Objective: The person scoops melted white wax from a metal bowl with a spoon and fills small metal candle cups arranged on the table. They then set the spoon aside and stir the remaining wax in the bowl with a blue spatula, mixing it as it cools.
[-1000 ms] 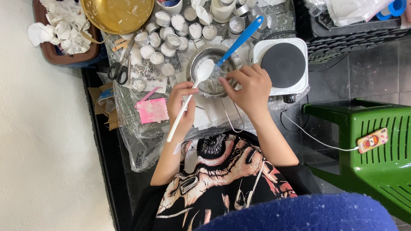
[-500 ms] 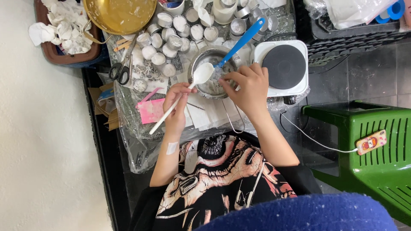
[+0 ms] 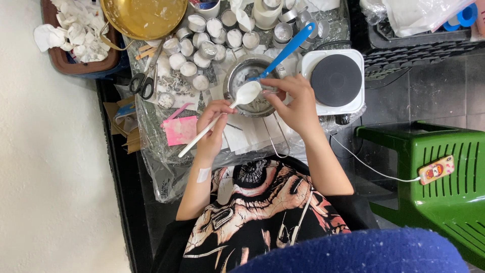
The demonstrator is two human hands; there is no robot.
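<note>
Resting over the metal pot [image 3: 241, 76], a white spoon [image 3: 222, 115] is pinched by the left hand [image 3: 212, 129]. The right hand [image 3: 298, 103], fingertips pressed together, is held at the pot's rim, beside the blue-handled tool [image 3: 288, 50].

- A home craft corner set up for candle making, on a dark tiled floor [image 3: 444, 86] beside a white wall [image 3: 50, 177].
- Plastic sheeting [image 3: 161, 167] covers the low table.
- Small metal cups [image 3: 202, 38] of white wax crowd beside a single electric hotplate [image 3: 336, 80], a metal pot [image 3: 250, 83], scissors [image 3: 144, 81].
- A green plastic stool [image 3: 444, 177] holds a phone [image 3: 436, 170].
</note>
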